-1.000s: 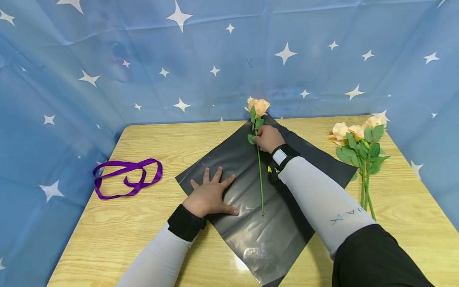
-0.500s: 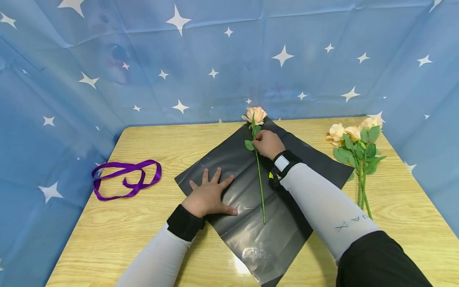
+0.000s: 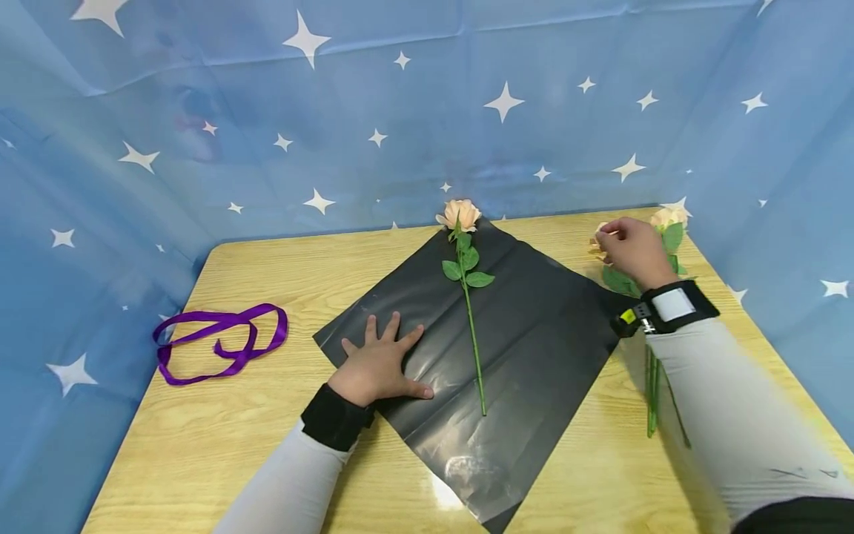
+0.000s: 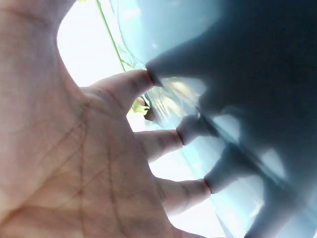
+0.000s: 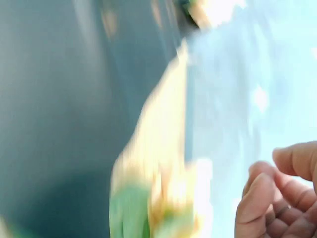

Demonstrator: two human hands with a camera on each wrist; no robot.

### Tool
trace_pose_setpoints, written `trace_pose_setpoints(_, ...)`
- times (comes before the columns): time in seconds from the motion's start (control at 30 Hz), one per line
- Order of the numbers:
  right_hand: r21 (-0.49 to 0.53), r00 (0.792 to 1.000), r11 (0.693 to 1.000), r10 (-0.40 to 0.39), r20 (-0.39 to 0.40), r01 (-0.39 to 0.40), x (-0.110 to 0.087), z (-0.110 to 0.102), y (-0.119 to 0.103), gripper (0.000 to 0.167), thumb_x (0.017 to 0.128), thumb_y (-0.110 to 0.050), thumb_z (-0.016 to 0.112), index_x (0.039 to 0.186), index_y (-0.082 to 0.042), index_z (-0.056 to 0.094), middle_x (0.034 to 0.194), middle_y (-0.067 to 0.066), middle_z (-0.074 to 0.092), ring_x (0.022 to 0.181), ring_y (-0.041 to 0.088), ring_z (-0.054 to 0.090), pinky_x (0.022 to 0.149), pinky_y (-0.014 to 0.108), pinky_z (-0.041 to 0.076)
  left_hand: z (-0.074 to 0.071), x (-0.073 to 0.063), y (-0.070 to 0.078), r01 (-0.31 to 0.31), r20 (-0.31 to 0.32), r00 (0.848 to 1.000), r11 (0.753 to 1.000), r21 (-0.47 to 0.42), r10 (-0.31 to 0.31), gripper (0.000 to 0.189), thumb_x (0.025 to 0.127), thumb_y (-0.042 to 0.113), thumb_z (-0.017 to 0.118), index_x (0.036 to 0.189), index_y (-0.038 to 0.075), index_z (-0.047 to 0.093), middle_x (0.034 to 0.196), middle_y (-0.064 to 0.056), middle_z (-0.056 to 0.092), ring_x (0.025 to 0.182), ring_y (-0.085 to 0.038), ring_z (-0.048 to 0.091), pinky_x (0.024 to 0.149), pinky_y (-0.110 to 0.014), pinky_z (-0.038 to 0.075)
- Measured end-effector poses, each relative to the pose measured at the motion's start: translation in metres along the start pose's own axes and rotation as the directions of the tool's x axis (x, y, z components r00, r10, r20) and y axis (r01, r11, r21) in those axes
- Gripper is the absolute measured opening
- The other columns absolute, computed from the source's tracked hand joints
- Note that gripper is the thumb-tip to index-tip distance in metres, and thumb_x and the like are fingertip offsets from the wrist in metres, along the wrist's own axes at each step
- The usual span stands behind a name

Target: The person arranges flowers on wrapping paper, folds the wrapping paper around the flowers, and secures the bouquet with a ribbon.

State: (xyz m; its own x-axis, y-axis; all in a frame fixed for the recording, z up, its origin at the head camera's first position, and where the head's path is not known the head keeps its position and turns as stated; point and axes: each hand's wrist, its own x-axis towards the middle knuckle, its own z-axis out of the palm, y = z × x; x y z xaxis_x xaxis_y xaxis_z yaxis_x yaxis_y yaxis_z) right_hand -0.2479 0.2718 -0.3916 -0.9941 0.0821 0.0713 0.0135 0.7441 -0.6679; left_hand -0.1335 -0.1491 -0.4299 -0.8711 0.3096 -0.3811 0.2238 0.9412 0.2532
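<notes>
A single peach rose (image 3: 460,215) lies on the black wrapping sheet (image 3: 520,341), its bloom past the sheet's far corner and its green stem pointing back toward me. My left hand (image 3: 376,368) rests on the sheet's left side with fingers spread and straight. Over the group of peach roses (image 3: 669,217) on the right is my right hand (image 3: 637,252), palm turned down. Its fingers are loosely bent, and the thumb stands apart from them with nothing between in the right wrist view. The hand and forearm hide part of those roses.
A looped purple ribbon (image 3: 223,341) lies on the left of the wooden table (image 3: 320,274). Behind and at the sides hangs a blue cloth (image 3: 400,96) with white stars. The stems (image 3: 652,393) of the grouped roses stick out below the right wrist.
My right hand has let go of the single rose, leaving it on the sheet, and has moved right to the other roses. The left hand stays in place. The head view has shifted slightly.
</notes>
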Motion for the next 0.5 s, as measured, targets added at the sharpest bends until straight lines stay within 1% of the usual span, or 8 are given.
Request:
trace_pose_setpoints(0.1, 0.008, 0.997, 0.997, 0.075, -0.033, -0.075, -0.004, -0.027, 0.032, 0.049, 0.109, -0.034, 0.049, 0.136, 0.006, 0.057, 0.117, 0.029, 0.063, 0.071, 0.005, 0.061, 0.063, 0.024, 0.056, 0.000, 0.000, 0.000, -0.001, -0.003, 1.000, 1.000, -0.001, 0.001, 0.108, 0.077, 0.072, 0.079, 0.165, 0.037, 0.027, 0.176, -0.015, 0.008, 0.158, -0.054, 0.000, 0.107, -0.090, 0.017)
trace_pose_setpoints(0.13, 0.009, 0.995, 0.995, 0.097, -0.029, -0.097, -0.006, -0.035, 0.042, 0.053, 0.109, -0.035, 0.047, 0.139, 0.008, 0.054, 0.121, 0.030, 0.060, 0.072, 0.004, 0.060, 0.064, 0.024, 0.056, 0.000, 0.001, 0.000, -0.003, -0.003, 1.000, 1.000, -0.002, 0.003, 0.108, 0.077, 0.072, 0.079, 0.165, 0.037, 0.027, 0.176, -0.015, 0.008, 0.158, -0.054, -0.001, 0.107, -0.090, 0.017)
trace_pose_setpoints(0.2, -0.003, 0.991, 0.991, 0.135, -0.018, -0.135, -0.010, -0.045, 0.058, 0.057, 0.109, -0.037, 0.046, 0.141, 0.010, 0.050, 0.124, 0.030, 0.057, 0.072, 0.003, 0.059, 0.066, 0.027, 0.058, 0.000, 0.000, 0.000, -0.006, -0.006, 1.000, 1.000, -0.005, 0.006, 0.109, 0.077, 0.072, 0.079, 0.165, 0.037, 0.027, 0.176, -0.015, 0.008, 0.158, -0.055, 0.000, 0.106, -0.090, 0.017)
trace_pose_setpoints(0.23, -0.011, 0.988, 0.988, 0.152, -0.007, -0.152, -0.013, -0.049, 0.065, 0.059, 0.109, -0.037, 0.045, 0.142, 0.011, 0.048, 0.123, 0.030, 0.056, 0.072, 0.004, 0.060, 0.067, 0.030, 0.058, 0.000, 0.000, 0.000, -0.008, -0.008, 1.000, 1.000, -0.008, 0.008, 0.109, 0.077, 0.072, 0.079, 0.165, 0.036, 0.027, 0.176, -0.016, 0.008, 0.158, -0.055, -0.001, 0.106, -0.091, 0.017)
trace_pose_setpoints(0.33, -0.037, 0.982, 0.981, 0.190, 0.002, -0.189, -0.019, -0.054, 0.080, 0.056, 0.109, -0.035, 0.048, 0.139, 0.012, 0.049, 0.110, 0.027, 0.063, 0.070, 0.012, 0.063, 0.067, 0.038, 0.059, 0.001, 0.001, -0.001, -0.010, -0.011, 1.000, 1.000, -0.012, 0.010, 0.109, 0.077, 0.072, 0.079, 0.165, 0.036, 0.027, 0.176, -0.016, 0.008, 0.157, -0.055, 0.000, 0.106, -0.091, 0.017)
trace_pose_setpoints(0.4, -0.062, 0.981, 0.979, 0.194, -0.001, -0.193, -0.022, -0.054, 0.087, 0.051, 0.108, -0.032, 0.052, 0.135, 0.012, 0.053, 0.102, 0.025, 0.066, 0.069, 0.015, 0.065, 0.065, 0.040, 0.058, 0.001, 0.001, -0.001, -0.008, -0.012, 1.000, 1.000, -0.009, 0.008, 0.109, 0.077, 0.072, 0.079, 0.165, 0.036, 0.027, 0.176, -0.016, 0.007, 0.157, -0.055, 0.000, 0.106, -0.091, 0.017)
trace_pose_setpoints(0.43, -0.080, 0.981, 0.978, 0.194, 0.001, -0.194, -0.023, -0.054, 0.089, 0.049, 0.107, -0.031, 0.053, 0.132, 0.012, 0.054, 0.100, 0.027, 0.066, 0.069, 0.018, 0.066, 0.063, 0.039, 0.057, 0.002, 0.002, -0.001, -0.008, -0.013, 1.000, 1.000, -0.005, 0.008, 0.109, 0.077, 0.072, 0.079, 0.165, 0.036, 0.027, 0.176, -0.016, 0.007, 0.157, -0.055, 0.000, 0.106, -0.091, 0.017)
trace_pose_setpoints(0.5, -0.119, 0.982, 0.975, 0.188, 0.000, -0.186, -0.025, -0.053, 0.092, 0.047, 0.106, -0.030, 0.056, 0.127, 0.012, 0.055, 0.102, 0.030, 0.065, 0.069, 0.024, 0.067, 0.059, 0.038, 0.055, 0.003, 0.003, -0.002, -0.007, -0.013, 1.000, 1.000, 0.001, 0.007, 0.109, 0.077, 0.073, 0.079, 0.165, 0.037, 0.026, 0.176, -0.016, 0.007, 0.157, -0.055, 0.000, 0.106, -0.091, 0.017)
